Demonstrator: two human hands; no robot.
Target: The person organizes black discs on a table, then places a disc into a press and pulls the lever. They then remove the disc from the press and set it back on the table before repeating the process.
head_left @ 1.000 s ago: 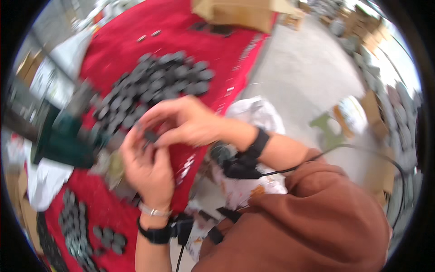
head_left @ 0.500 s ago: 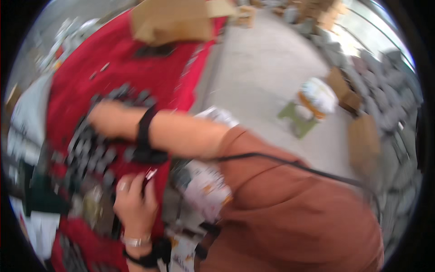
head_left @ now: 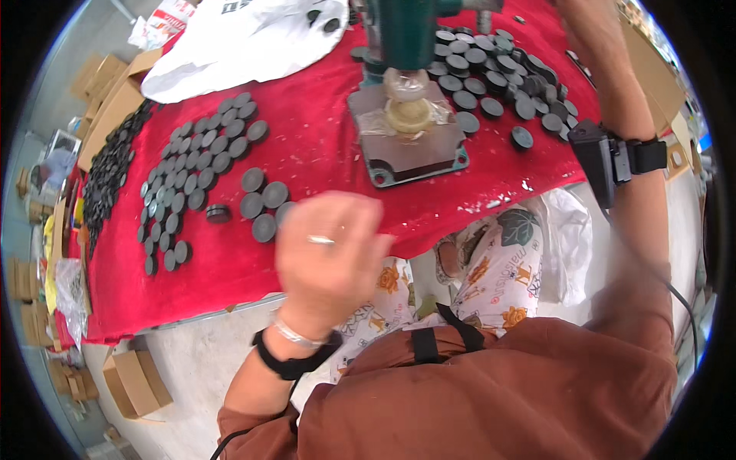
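My left hand (head_left: 326, 253), with a ring, is smeared by motion over the front of the red-covered table. Beside it lie several dark round discs (head_left: 253, 205), partly covered by the hand. Whether its fingers hold anything does not show. My right hand (head_left: 586, 27) is stretched to the upper right, past a heap of loose dark discs (head_left: 491, 69); its fingers are blurred and cut off by the view. Between the hands stands a green press machine (head_left: 406, 38), with a yellowish translucent round piece (head_left: 406, 115) on its metal base plate (head_left: 406, 157).
Dark discs in close rows (head_left: 192, 169) cover the left of the red cloth (head_left: 307, 123), with small black pieces (head_left: 115, 165) beyond. A white bag (head_left: 253, 42) lies at the back. Cardboard boxes stand at the right (head_left: 652, 69) and on the floor at left (head_left: 136, 383).
The view has swung round to show the press and the rows of discs. My right arm now reaches to the upper right, and my left hand is over the cloth by the discs.
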